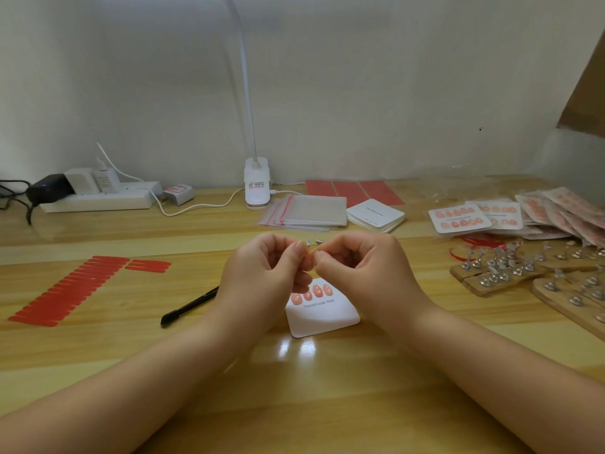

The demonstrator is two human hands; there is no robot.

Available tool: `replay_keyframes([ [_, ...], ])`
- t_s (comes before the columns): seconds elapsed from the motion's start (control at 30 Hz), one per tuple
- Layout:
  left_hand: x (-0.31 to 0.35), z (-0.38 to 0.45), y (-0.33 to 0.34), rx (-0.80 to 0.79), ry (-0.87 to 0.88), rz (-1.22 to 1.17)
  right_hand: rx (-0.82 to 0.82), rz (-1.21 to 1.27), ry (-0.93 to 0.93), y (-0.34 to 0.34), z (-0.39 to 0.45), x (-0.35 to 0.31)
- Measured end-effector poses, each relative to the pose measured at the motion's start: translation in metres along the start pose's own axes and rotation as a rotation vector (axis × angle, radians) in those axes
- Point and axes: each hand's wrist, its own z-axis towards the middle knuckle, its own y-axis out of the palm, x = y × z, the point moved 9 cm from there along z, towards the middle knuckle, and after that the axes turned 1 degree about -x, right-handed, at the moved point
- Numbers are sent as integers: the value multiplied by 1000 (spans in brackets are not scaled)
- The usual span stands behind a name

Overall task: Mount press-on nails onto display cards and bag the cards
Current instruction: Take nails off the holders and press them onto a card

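Leftmost on the wooden table (98, 342) lies a slanting row of red adhesive tabs (70, 290), with a power strip (98, 198) behind it by the wall. Next comes a black pen-like tool (188, 307), lying flat just beside the left wrist. The left hand (262, 273) and right hand (360, 270) meet above the table, fingers curled, both pinching one small metal nail stand (316, 244) between their fingertips; whether a nail sits on it is too small to tell. Directly below them a white display card (322, 317) printed "Handmade Nail" lies on the table with four pink nails (312, 293) along its top edge. Behind are a white lamp base (257, 185), clear bags (307, 213) and blank cards (376, 215). Further right lie finished cards (460, 217), then wooden boards of metal stands (510, 273)
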Motion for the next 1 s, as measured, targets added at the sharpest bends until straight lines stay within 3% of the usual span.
replay_keyframes([
  [0.13,2,-1,0,15,2,11,6,-29,-26,1,0,-3],
  [0.3,-10,13,-21,101,-142,-241,57,-139,-89,-13,1,-3],
  [0.57,-8,12,-9,1,-155,-350,-27,-126,108,-7,7,18],
  [0.7,-9,13,-7,-14,-186,-420,40,-82,116,-17,8,19],
  [1.0,-5,12,-10,-32,-108,-340,111,-163,83,-53,25,28],
])
